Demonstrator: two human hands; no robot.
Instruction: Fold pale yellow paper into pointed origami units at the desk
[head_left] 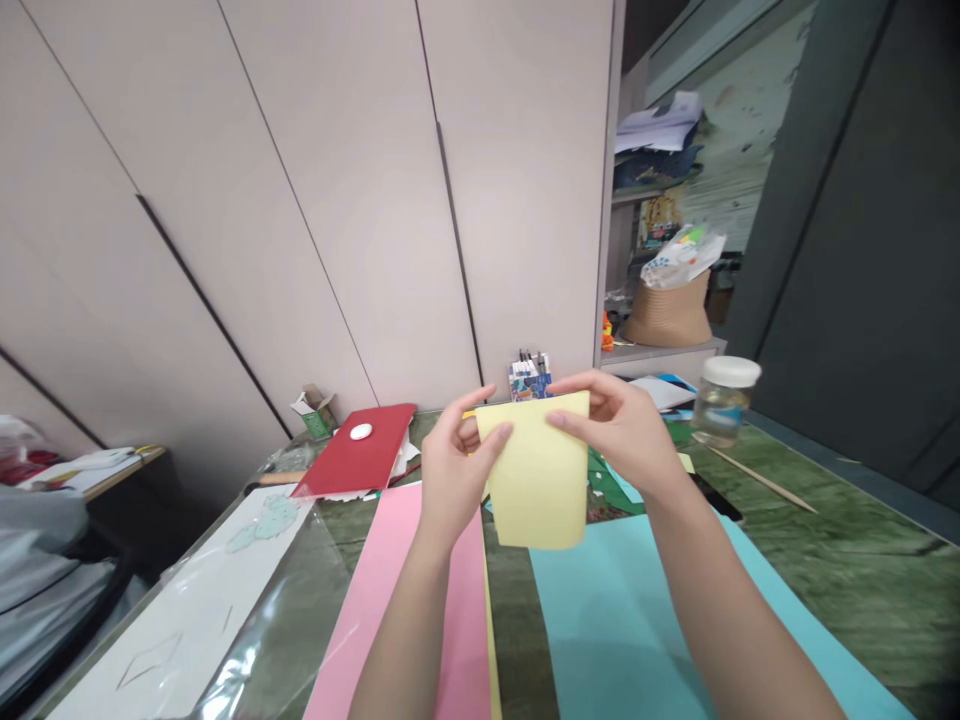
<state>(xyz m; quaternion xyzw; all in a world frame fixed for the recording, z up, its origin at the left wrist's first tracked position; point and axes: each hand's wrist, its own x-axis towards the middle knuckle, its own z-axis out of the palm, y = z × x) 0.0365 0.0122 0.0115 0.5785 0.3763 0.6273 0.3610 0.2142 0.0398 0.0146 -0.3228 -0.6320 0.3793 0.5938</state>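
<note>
A piece of pale yellow paper is held up above the table, its top edge between my two hands. My left hand pinches its upper left corner, thumb on the near face. At the upper right, my right hand grips it the same way, with the thumb pressed on the front and the fingers behind. Beneath my left forearm lies a pink sheet, with a thin yellow edge showing under it. A light blue sheet lies below my right forearm.
On the left are a red folder with a white round object and a white drawing sheet. A box of pens stands behind my hands. To the right are a lidded jar, a wooden stick and a dark phone-like object.
</note>
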